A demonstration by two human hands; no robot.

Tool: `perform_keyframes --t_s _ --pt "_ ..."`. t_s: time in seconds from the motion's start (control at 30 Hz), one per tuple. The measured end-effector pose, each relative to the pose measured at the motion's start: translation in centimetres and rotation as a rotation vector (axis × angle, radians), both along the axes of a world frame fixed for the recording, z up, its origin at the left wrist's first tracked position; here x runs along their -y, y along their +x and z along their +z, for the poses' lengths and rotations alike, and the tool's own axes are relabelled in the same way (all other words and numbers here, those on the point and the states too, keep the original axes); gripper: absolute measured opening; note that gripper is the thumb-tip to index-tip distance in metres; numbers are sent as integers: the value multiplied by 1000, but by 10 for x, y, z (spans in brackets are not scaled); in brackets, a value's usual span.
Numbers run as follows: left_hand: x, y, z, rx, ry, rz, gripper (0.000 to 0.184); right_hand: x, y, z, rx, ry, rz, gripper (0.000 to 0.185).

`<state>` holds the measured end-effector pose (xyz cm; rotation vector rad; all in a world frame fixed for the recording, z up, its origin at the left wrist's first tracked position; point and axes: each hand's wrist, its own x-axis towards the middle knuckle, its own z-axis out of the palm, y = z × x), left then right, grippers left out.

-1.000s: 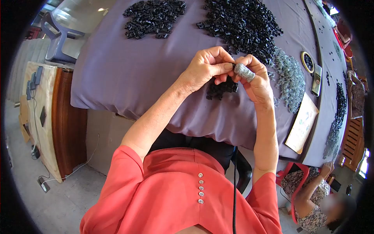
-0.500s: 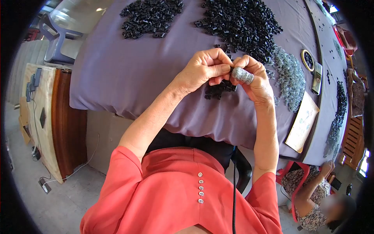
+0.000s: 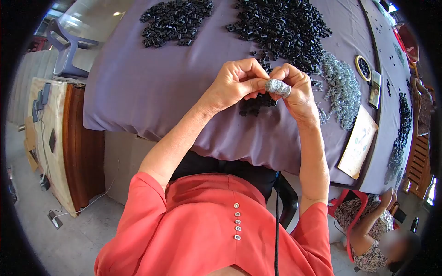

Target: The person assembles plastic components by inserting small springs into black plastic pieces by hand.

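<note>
My left hand [image 3: 237, 83] and my right hand [image 3: 298, 89] meet above the front of the table, thumbs and fingers pinched together. A small black plastic piece was visible between the fingertips a moment ago; now the fingers mostly hide it. Around my right thumb is a grey speckled wrap [image 3: 277, 88], pressed up against the left fingertips. Just below the hands lies a small group of black plastic pieces [image 3: 251, 106]. Beyond them spreads a large heap of similar black pieces [image 3: 287, 30]. To the right is a pile of small clear or silvery bits [image 3: 341, 92], perhaps springs.
Another black heap [image 3: 177, 23] lies at the far left of the purple cloth [image 3: 129, 92]. On the right are a roll of tape [image 3: 363, 69], a metallic box-like object [image 3: 375, 89] and a printed sheet [image 3: 358, 142]. A person [image 3: 368, 230] sits at lower right.
My right thumb with its grey wrap has moved a little left, closing over the left fingertips. The black piece between them has become hidden.
</note>
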<state>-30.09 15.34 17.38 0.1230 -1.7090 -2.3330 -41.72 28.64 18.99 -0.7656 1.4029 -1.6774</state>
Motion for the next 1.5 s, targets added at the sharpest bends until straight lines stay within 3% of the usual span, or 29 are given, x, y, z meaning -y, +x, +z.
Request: perform_keyframes --t_s 0.1,0.2,0.4,0.8,1.3,1.5 --pt "0 0 -1 -3 -76 29 8 0 2 2 -46 9 -28 18" --pt "2 -1 -2 -15 141 -66 9 1 3 1 -11 -36 -7 19" --pt "3 -1 -3 4 158 -74 9 1 5 3 -56 -34 6 19" --pt "3 -4 -5 20 2 0 5 2 7 -5 -292 51 -107 23" --pt "1 -9 -5 1 218 -51 8 2 7 -1 -219 -14 -131 20" --pt "-2 -8 -4 -20 -22 42 7 3 8 -9 -14 -52 -144 13"
